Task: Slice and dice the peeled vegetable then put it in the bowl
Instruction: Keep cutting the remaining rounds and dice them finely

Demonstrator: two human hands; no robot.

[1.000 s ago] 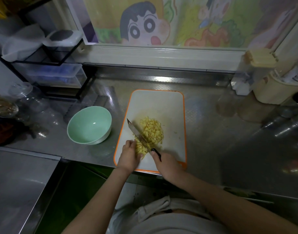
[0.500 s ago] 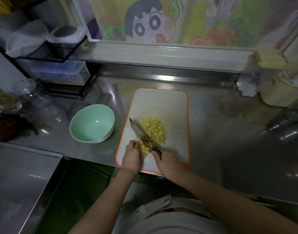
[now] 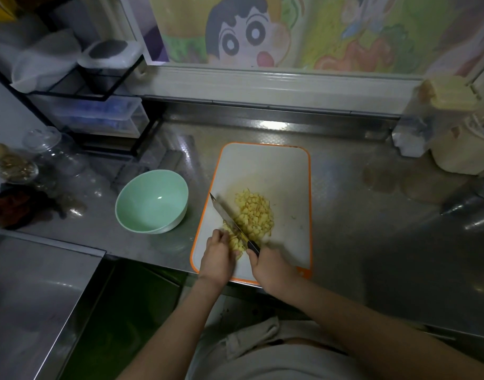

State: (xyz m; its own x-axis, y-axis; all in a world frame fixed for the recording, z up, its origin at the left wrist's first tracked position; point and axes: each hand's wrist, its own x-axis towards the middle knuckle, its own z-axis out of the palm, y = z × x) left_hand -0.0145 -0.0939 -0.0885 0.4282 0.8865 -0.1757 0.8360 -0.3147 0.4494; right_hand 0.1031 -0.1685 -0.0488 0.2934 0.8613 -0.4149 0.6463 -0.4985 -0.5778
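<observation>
A white cutting board (image 3: 276,165) with an orange rim lies on the steel counter. On it is a heap of yellow diced vegetable (image 3: 255,215). My left hand (image 3: 218,255) presses down on the uncut strips of vegetable (image 3: 233,238) at the board's near left. My right hand (image 3: 271,266) grips the black handle of a knife (image 3: 227,215); its blade lies across the strips and points far-left. An empty mint-green bowl (image 3: 153,201) stands just left of the board.
A black wire rack (image 3: 79,105) with plastic boxes stands at the back left, glass jars (image 3: 46,157) in front of it. Cream containers (image 3: 452,127) sit at the back right. The counter's front edge runs under my wrists, a lower steel surface (image 3: 29,297) to the left.
The knife has kept chopping at the same spot, its blade shifting slightly against the strips. My left hand stays on the vegetable. The camera has tilted a little.
</observation>
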